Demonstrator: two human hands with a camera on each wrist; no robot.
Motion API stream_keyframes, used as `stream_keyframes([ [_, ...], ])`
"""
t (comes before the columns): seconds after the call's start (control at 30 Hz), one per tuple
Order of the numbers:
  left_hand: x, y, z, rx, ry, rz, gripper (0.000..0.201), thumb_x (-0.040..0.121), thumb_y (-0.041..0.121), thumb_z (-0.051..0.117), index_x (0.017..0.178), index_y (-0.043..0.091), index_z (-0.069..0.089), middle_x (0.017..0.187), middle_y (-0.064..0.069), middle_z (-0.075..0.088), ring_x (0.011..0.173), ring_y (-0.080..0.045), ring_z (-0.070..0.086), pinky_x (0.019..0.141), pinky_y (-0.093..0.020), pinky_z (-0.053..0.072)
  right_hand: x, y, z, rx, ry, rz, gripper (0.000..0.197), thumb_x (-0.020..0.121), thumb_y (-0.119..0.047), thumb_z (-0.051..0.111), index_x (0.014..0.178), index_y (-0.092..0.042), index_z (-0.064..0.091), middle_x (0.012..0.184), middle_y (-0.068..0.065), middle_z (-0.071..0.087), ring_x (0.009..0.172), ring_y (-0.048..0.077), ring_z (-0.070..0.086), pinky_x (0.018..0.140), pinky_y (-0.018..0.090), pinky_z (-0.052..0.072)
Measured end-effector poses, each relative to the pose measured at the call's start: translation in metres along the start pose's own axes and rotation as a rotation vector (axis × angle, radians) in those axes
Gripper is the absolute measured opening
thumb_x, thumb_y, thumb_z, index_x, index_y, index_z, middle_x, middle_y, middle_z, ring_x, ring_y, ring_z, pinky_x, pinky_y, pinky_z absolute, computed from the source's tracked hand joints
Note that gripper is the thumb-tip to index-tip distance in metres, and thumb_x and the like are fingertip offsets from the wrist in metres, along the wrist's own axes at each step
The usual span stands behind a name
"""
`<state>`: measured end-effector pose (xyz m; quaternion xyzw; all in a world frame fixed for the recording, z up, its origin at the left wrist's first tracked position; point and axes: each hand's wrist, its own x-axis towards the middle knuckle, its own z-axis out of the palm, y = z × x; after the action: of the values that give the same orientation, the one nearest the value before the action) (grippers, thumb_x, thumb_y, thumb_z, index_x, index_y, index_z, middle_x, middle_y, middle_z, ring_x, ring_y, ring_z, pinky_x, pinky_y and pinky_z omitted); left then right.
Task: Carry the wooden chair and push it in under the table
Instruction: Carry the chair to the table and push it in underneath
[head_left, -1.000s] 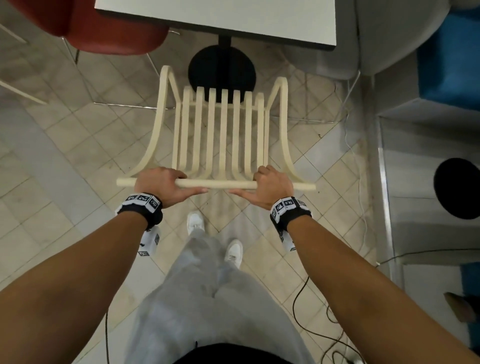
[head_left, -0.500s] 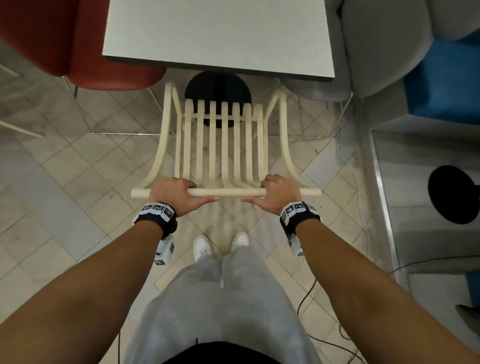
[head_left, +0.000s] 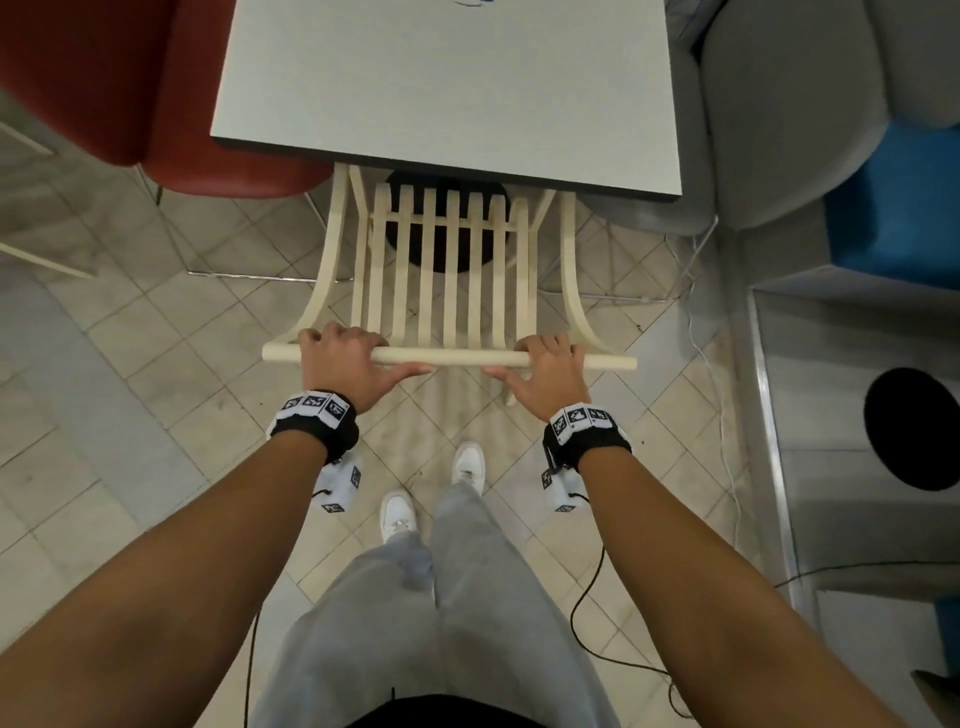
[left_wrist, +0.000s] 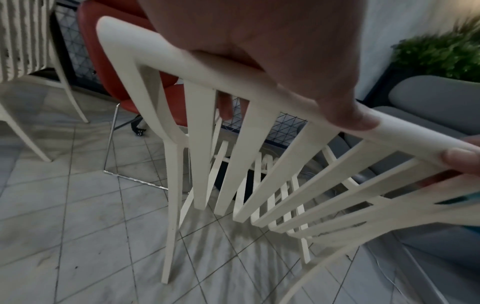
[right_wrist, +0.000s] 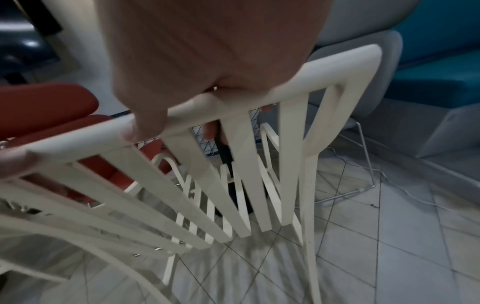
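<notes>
Both grips are closed around the top rail (head_left: 449, 357) of the wooden chair (head_left: 449, 270): in the head view the left hand (head_left: 347, 364) wraps the rail near its left end and the right hand (head_left: 545, 371) near its right end, fingers over the far side and thumbs lying along the near side, a spread that looks chosen to keep the chair square as it goes in. The front of its slatted seat already sits beneath the near edge of the white table (head_left: 447, 93), over the table's black round base (head_left: 447, 260), with a red chair (head_left: 156, 93) to the left and a grey armchair (head_left: 789, 104) to the right. From the left wrist, the left hand (left_wrist: 272, 51) clasps the rail with fingertips showing behind the back slats (left_wrist: 233, 154), and the chair's rear leg (left_wrist: 171, 205) reaches the tiled floor (left_wrist: 78, 226). From the right wrist, the right hand (right_wrist: 207, 57) is likewise curled over the rail above the slats. By my judgement the chair is only partly in, so more pushing remains.
</notes>
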<state>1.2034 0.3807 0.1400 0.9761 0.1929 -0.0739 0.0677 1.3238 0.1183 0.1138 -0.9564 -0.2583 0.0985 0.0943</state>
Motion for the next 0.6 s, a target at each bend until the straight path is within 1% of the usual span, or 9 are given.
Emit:
stream_keyframes([
  [0.03,0.0,0.0,0.003,0.005,0.025,0.013,0.089,0.066,0.101,0.029,0.079,0.026,0.075,0.076,0.005,0.072,0.084,-0.026,0.058,0.088,-0.049,0.038,0.002,0.007,0.0,0.045,-0.006,-0.032,0.068,0.084,-0.079,0.045,0.104,-0.018,0.067,0.102,0.0,0.066,0.099,0.022,0.053,0.088,0.042,0.037],
  [0.1,0.003,0.002,0.006,0.033,0.033,0.038,0.086,0.072,0.097,0.027,0.087,0.026,0.074,0.085,0.005,0.074,0.088,-0.026,0.057,0.089,-0.05,0.036,0.004,0.019,0.0,0.053,0.008,-0.091,0.061,0.09,-0.07,0.044,0.106,-0.016,0.066,0.104,0.001,0.066,0.101,0.024,0.053,0.089,0.043,0.037],
  [0.2,0.016,0.006,0.008,0.044,0.026,0.027,0.087,0.076,0.095,0.026,0.093,0.025,0.074,0.09,0.003,0.073,0.091,-0.028,0.055,0.091,-0.052,0.037,0.016,0.026,0.002,0.009,0.039,-0.111,0.057,0.094,-0.065,0.044,0.107,-0.014,0.065,0.102,0.003,0.066,0.098,0.025,0.053,0.089,0.043,0.037],
  [0.3,0.036,0.011,0.01,-0.002,0.01,-0.003,0.085,0.076,0.094,0.027,0.098,0.025,0.073,0.096,0.001,0.072,0.094,-0.03,0.054,0.094,-0.055,0.036,0.041,0.029,-0.004,-0.01,0.026,-0.113,0.054,0.095,-0.062,0.048,0.107,-0.012,0.065,0.103,0.006,0.066,0.098,0.027,0.052,0.09,0.045,0.037],
  [0.4,0.061,0.021,0.005,-0.019,-0.049,-0.072,0.091,0.074,0.095,0.023,0.107,0.025,0.071,0.107,-0.002,0.069,0.102,-0.033,0.053,0.102,-0.06,0.031,0.07,0.035,-0.013,-0.012,-0.032,-0.113,0.054,0.095,-0.061,0.047,0.112,-0.013,0.064,0.11,0.007,0.063,0.102,0.028,0.049,0.092,0.044,0.035],
  [0.47,0.076,0.026,0.0,-0.014,-0.105,-0.113,0.094,0.072,0.097,0.022,0.113,0.025,0.067,0.115,-0.006,0.064,0.109,-0.036,0.052,0.108,-0.063,0.027,0.086,0.038,-0.02,-0.036,-0.075,-0.113,0.052,0.096,-0.062,0.044,0.116,-0.017,0.062,0.114,0.004,0.061,0.104,0.027,0.047,0.093,0.043,0.033],
  [0.53,0.086,0.028,-0.005,-0.01,-0.166,-0.137,0.093,0.069,0.098,0.025,0.117,0.027,0.063,0.122,-0.008,0.059,0.116,-0.038,0.05,0.111,-0.067,0.023,0.093,0.042,-0.024,-0.099,-0.084,-0.134,0.057,0.094,-0.065,0.037,0.117,-0.019,0.061,0.114,0.003,0.06,0.104,0.026,0.047,0.093,0.044,0.034],
  [0.6,0.087,0.03,-0.008,-0.018,-0.229,-0.166,0.093,0.067,0.099,0.029,0.118,0.029,0.062,0.127,-0.008,0.057,0.12,-0.038,0.047,0.113,-0.069,0.02,0.09,0.044,-0.023,-0.124,-0.065,-0.129,0.064,0.092,-0.069,0.03,0.116,-0.019,0.061,0.113,0.003,0.06,0.102,0.026,0.048,0.092,0.044,0.035],
])
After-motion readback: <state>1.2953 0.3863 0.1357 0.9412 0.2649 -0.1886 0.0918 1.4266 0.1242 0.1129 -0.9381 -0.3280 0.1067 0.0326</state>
